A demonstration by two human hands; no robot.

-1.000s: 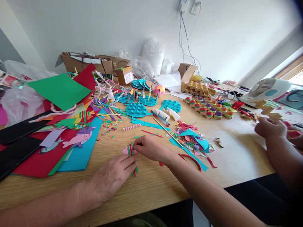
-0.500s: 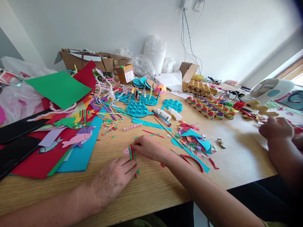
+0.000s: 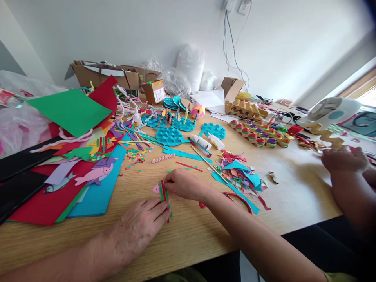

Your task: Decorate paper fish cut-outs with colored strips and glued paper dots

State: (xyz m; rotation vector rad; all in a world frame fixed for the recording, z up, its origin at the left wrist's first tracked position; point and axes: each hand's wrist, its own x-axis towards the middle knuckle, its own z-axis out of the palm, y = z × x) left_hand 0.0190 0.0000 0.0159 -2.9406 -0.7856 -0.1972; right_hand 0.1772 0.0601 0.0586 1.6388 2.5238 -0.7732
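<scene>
A small pink paper fish [image 3: 156, 189] lies on the table, with narrow red and green paper strips [image 3: 163, 191] running across its body. My left hand [image 3: 141, 225] rests flat over the strips' lower part, fingers stretched out and pressing down. From the other side, my right hand [image 3: 186, 185] pinches at the fish's right side with thumb and fingers closed; its tail end is hidden behind them. Red-handled pliers or scissors [image 3: 242, 200] lie beyond my right forearm, partly covered by it. A pink twisted pipe cleaner [image 3: 163, 158] sits a little farther back.
Paper scraps [image 3: 239, 166] are heaped to the right, near glue bottles [image 3: 201, 142]. Coloured sheets and paper fish cutouts [image 3: 94, 174] cover the left. Painted egg cartons [image 3: 260, 133] stand at the back right. Another person's hands [image 3: 343, 159] are at the right edge.
My left hand has slid slightly and covers more of the strips' lower ends. My right hand stays at the fish with little movement. The view has shifted a little.
</scene>
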